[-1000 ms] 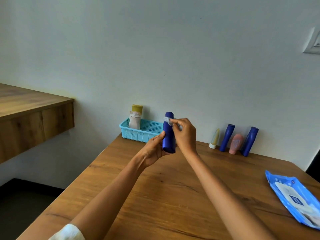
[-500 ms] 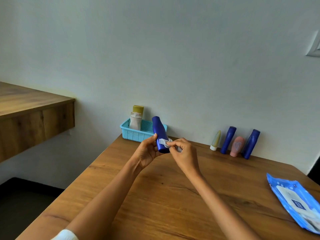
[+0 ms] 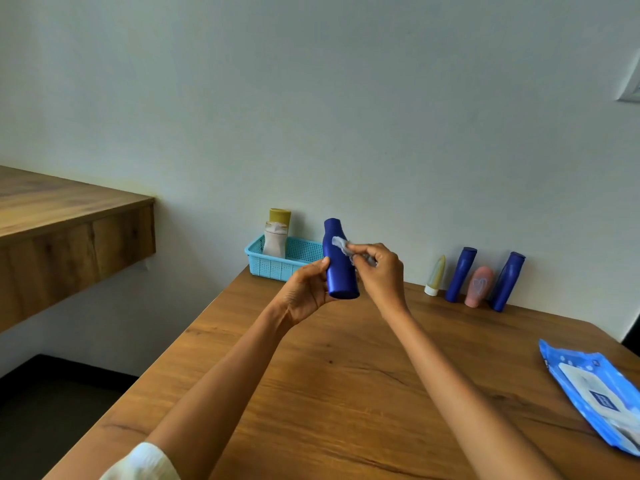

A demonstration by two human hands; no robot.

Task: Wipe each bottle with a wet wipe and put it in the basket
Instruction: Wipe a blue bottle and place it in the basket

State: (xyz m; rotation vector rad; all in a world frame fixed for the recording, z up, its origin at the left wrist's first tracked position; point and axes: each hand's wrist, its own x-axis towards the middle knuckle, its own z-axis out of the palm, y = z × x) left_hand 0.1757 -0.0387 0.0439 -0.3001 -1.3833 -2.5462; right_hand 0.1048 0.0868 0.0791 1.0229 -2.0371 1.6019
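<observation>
My left hand [image 3: 306,292] grips a dark blue bottle [image 3: 338,268] by its lower body, holding it above the table and tilted slightly left. My right hand [image 3: 379,271] pinches a small white wet wipe [image 3: 341,244] against the bottle's upper part. A light blue basket [image 3: 277,265] stands at the table's far left corner against the wall, with a white bottle [image 3: 275,242] and a yellow-capped bottle [image 3: 280,216] in it. Leaning on the wall to the right are a cream tube [image 3: 436,280], a blue bottle [image 3: 460,273], a pink bottle [image 3: 479,286] and another blue bottle [image 3: 507,280].
A blue pack of wet wipes [image 3: 595,393] lies at the right edge of the wooden table [image 3: 329,375]. A wooden shelf [image 3: 62,220] juts out at the left, with dark floor below. A wall switch [image 3: 632,84] is at the upper right.
The wipe has moved from the bottle's top down to its bottom and back up to its upper part. The bottle tilted left, then came more upright.
</observation>
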